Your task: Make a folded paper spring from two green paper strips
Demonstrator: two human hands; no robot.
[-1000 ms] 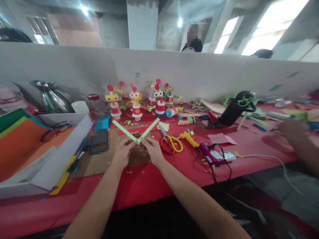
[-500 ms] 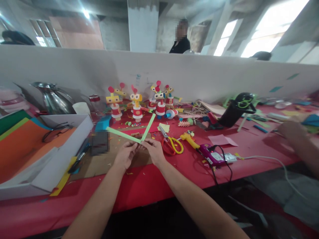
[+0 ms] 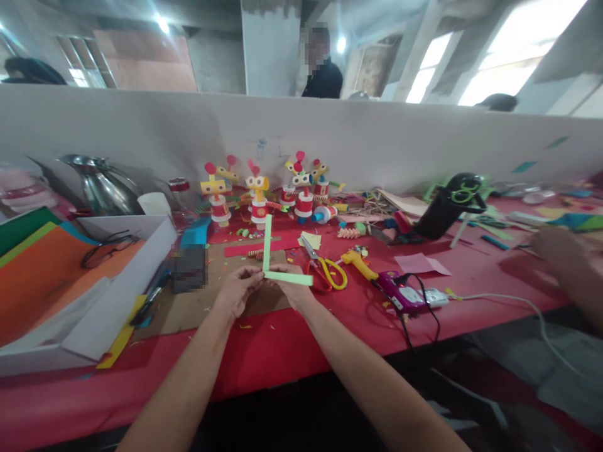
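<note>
On my left I see a steel jug (image 3: pixel 106 188) behind a white box (image 3: pixel 120 307), with black-framed glasses (image 3: pixel 107 247) on orange paper (image 3: pixel 56 282) inside it. Past the pale partition (image 3: pixel 400 138) I see a person (image 3: pixel 324 78) in dark clothes

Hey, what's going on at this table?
Someone is working with light green paper strips joined in an L shape, pinched at the corner between the left hand and the right hand. Scissors and a yellow glue gun lie to the right. Behind stand several small red, white and yellow figures, with one on its side.
</note>
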